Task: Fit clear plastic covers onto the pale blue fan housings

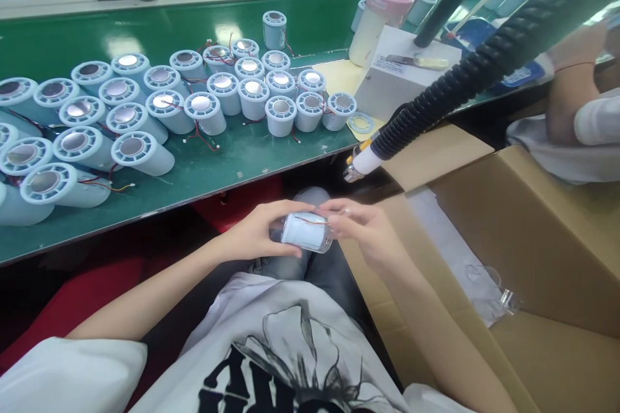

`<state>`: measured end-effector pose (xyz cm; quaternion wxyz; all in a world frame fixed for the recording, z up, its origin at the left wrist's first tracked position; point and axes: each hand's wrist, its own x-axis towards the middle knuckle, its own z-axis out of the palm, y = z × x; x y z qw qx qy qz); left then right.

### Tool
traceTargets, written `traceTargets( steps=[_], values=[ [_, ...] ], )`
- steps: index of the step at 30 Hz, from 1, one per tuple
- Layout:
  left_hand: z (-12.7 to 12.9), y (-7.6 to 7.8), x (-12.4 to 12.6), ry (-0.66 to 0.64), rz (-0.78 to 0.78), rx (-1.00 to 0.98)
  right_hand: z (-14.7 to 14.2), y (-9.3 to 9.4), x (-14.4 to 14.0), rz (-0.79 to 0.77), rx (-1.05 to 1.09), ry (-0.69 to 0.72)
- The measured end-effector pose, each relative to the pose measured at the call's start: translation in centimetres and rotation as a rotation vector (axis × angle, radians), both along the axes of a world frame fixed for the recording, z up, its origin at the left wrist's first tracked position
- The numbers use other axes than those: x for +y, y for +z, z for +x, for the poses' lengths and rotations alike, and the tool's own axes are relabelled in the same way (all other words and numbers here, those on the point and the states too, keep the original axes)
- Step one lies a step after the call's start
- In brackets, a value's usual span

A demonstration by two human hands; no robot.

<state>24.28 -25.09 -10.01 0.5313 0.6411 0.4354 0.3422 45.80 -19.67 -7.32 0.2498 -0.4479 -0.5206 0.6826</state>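
Observation:
Above the lap, my left hand (264, 229) is wrapped round a light-blue cylinder (305, 232) that lies on its side inside a clear plastic casing (325, 245). Thin red and yellow wires (314, 221) run along the cylinder to its right end. There, my right hand (363, 226) is closed in a pinch, its fingertips at the wires and the casing's rim. What exactly lies between those fingertips is partly hidden.
Several similar blue cylinders (123, 116) with wires stand on the green bench (194, 168). A ribbed black hose (450, 77) with a metal nozzle hangs at right. Beside me is an open cardboard box (547, 232) holding clear plastic pieces (506, 302). Another person's arm (571, 84) shows at far right.

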Motion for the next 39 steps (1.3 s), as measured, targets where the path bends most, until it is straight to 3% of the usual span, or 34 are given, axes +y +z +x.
traceTargets(
  steps=[3,5,9,11,17,24,39],
  values=[
    [0.4,0.3,-0.3,0.04,-0.165,-0.161,0.5,-0.2,0.0,0.039,0.107,0.058],
    [0.5,0.6,-0.6,0.098,-0.237,-0.266,0.9,-0.3,-0.3,0.216,0.124,0.148],
    [0.5,1.1,-1.3,0.152,-0.357,-0.367,1.4,-0.5,-1.1,0.692,-0.044,0.276],
    [0.4,1.4,-1.5,0.127,-0.377,-0.353,1.6,-0.5,-1.4,0.778,-0.055,0.315],
    [-0.1,2.0,-1.7,0.06,-0.23,-0.247,2.0,-0.3,-1.3,0.68,-0.023,0.355],
    [-0.2,1.8,-1.8,0.043,-0.246,-0.308,1.9,-0.5,-1.5,0.732,-0.018,0.36],
    [-0.8,2.5,-1.6,-0.069,0.079,-0.073,1.8,0.8,-1.8,0.297,0.111,0.306]
  ],
)
